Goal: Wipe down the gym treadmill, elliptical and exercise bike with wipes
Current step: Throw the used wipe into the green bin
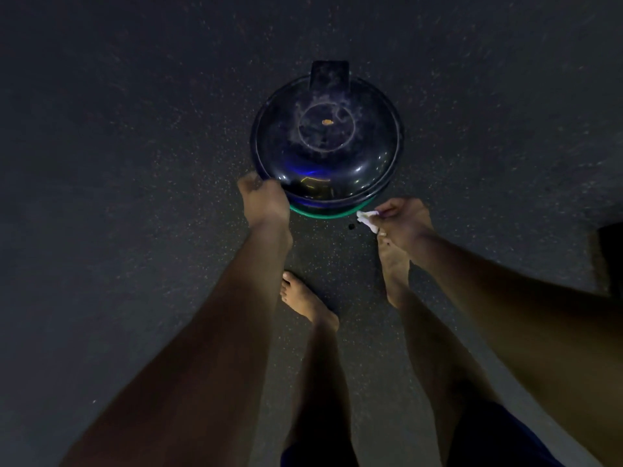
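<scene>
A round dark bin with a glossy domed lid [326, 143] stands on the floor ahead of me; a green liner edge [323, 213] shows under the lid's near rim. My left hand [264, 198] grips the lid's near-left rim. My right hand [403, 219] is just right of the bin and pinches a small crumpled white wipe [366, 220] close to the rim. No gym machine is in view.
Dark speckled rubber floor [135, 197] surrounds the bin. My bare feet [308, 299] stand just behind it. A dark object [610, 254] cuts in at the right edge. A small dark spot [351, 226] lies on the floor near the bin.
</scene>
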